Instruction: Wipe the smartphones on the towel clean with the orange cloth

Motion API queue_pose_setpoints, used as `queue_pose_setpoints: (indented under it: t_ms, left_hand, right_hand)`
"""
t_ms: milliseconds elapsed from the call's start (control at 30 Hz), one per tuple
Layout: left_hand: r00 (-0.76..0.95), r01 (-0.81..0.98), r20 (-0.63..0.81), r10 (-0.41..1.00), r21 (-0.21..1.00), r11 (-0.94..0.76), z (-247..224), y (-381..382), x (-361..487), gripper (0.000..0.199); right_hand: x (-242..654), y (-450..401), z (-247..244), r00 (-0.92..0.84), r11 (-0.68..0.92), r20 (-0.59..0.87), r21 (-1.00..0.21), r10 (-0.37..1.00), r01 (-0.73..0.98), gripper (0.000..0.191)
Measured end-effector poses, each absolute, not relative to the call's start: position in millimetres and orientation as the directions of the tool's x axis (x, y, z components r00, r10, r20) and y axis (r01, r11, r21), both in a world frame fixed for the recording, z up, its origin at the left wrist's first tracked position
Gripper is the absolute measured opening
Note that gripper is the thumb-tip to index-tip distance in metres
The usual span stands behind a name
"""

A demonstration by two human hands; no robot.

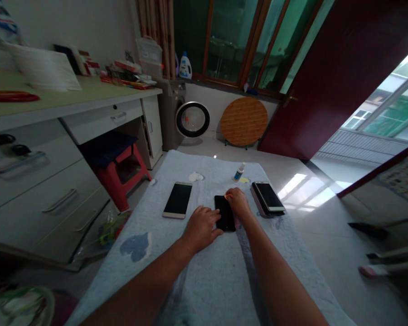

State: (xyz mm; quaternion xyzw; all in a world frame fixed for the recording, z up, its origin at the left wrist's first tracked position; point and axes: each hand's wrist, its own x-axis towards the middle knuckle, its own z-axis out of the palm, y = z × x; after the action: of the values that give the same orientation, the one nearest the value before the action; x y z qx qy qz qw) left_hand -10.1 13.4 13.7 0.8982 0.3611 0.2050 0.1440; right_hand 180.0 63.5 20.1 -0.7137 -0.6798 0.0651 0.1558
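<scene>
Head, 2 hands (201, 227) (238, 203) on 1 blk phone (226, 218)

both bare forearms reaching forward, left hand (201, 228) palm down, fingers spread, right hand (237, 202) angled inward, fingers bent

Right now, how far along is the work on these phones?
In hand: the black phone, with the left hand on it and the right hand at its top edge. The gold-framed phone and the white-framed phone lie untouched; nothing visible shows whether they are done or left.
</scene>
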Motion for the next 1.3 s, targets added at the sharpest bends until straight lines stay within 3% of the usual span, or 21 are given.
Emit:
queue_pose_setpoints:
  t_ms: [300, 600, 1000, 1300]
  left_hand:
    - [0.659, 0.584, 0.241, 0.713, 0.433, -0.686, 12, 11, -10, 0.038]
    - [0.659, 0.582, 0.242, 0.712, 0.436, -0.686, 6, 10, -10, 0.042]
    - [0.684, 0.559, 0.238, 0.689, 0.436, -0.705, 5, 12, -9, 0.04]
    - [0.669, 0.571, 0.209, 0.713, 0.47, -0.673, 14, 11, -8, 0.036]
  right_hand:
    - [188, 8, 23, -0.021, 0.059, 0.078, -0.523, 0.997, 0.851, 0.021]
    - [183, -48, 37, -0.186, 0.178, 0.044, -0.562, 0.982, 0.808, 0.025]
    - [180, 47, 22, 0.068, -0.024, 0.105, -0.375, 0.992, 0.927, 0.026]
    - [150, 72, 16, -0.061, 0.093, 0.13, -0.257, 0.99, 0.962, 0.026]
